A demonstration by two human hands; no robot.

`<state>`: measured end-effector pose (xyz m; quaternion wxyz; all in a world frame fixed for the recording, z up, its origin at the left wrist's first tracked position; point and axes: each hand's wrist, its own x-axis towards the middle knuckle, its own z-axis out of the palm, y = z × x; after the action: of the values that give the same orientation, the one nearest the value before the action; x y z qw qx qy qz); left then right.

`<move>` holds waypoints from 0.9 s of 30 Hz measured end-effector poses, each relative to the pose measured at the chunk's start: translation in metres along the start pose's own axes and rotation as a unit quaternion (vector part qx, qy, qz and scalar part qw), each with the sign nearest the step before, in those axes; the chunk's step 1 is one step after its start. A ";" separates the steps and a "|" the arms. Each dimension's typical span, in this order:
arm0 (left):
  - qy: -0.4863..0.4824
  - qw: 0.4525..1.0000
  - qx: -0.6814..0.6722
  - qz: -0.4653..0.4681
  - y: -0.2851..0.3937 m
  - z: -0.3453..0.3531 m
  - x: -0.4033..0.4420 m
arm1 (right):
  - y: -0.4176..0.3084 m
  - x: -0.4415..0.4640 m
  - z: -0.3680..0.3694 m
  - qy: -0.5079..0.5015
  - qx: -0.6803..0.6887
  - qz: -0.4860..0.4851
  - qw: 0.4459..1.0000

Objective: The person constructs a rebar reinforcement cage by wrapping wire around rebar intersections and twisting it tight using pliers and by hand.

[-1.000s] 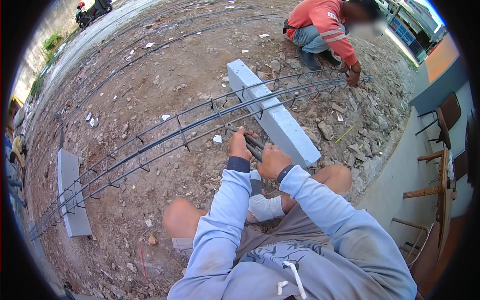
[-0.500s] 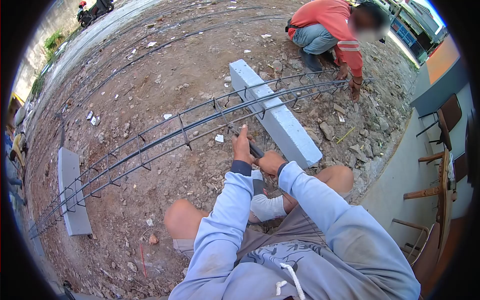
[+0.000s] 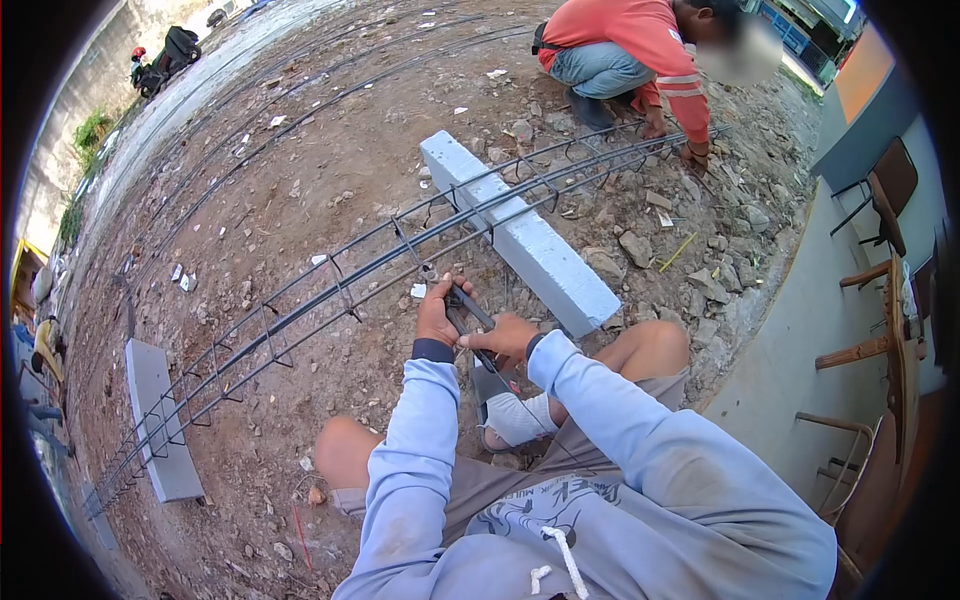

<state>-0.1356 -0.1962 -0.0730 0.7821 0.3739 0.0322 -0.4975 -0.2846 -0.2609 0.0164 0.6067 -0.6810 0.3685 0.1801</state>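
A long rebar cage [image 3: 345, 283] of dark bars and stirrups lies across two pale blocks. My left hand [image 3: 440, 312] is closed around dark-handled pincers [image 3: 470, 304], just below the cage's near bar. Lower and to the right, my right hand [image 3: 508, 338] is also closed on the pincers, near the handle ends. The tool's jaws are too small and partly covered to make out. A thin wire [image 3: 540, 418] trails below my right hand toward my lap; whether that hand grips it, I cannot tell.
One pale block [image 3: 520, 235] supports the cage ahead, another [image 3: 160, 425] at left. A person in a red shirt [image 3: 640, 50] squats at the far end, hands at the cage. Loose bars [image 3: 290, 120] lie behind; rubble [image 3: 635, 247] and chairs [image 3: 888, 200] are on the right.
My hands have drawn slightly down from the cage's near bar, and the pincers' handles now show apart. The whole view has shifted a little. The other person still squats at the far end.
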 end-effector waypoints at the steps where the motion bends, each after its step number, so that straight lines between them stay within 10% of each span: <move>1: 0.089 0.996 0.021 -0.012 0.001 0.014 -0.004 | -0.002 -0.006 -0.004 0.071 -0.178 -0.045 0.980; 9: 0.248 0.962 0.112 0.014 -0.014 0.009 0.041 | 0.006 0.004 0.027 0.270 -0.254 0.015 0.929; 18: 0.128 0.990 0.062 0.022 -0.001 0.019 -0.010 | 0.008 0.020 -0.002 -0.010 -0.008 0.002 1.000; 24: 0.143 0.983 0.110 0.037 -0.002 0.024 -0.012 | 0.040 0.034 0.005 -0.284 0.392 -0.002 0.875; 27: 0.204 0.961 0.188 -0.002 0.009 0.021 -0.015 | 0.040 0.030 0.013 -0.195 0.279 -0.016 0.940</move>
<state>-0.1428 -0.1957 -0.0463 0.6735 0.6080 0.0979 -0.4089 -0.2913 -0.2563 -0.0348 0.8352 -0.4419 0.2670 0.1895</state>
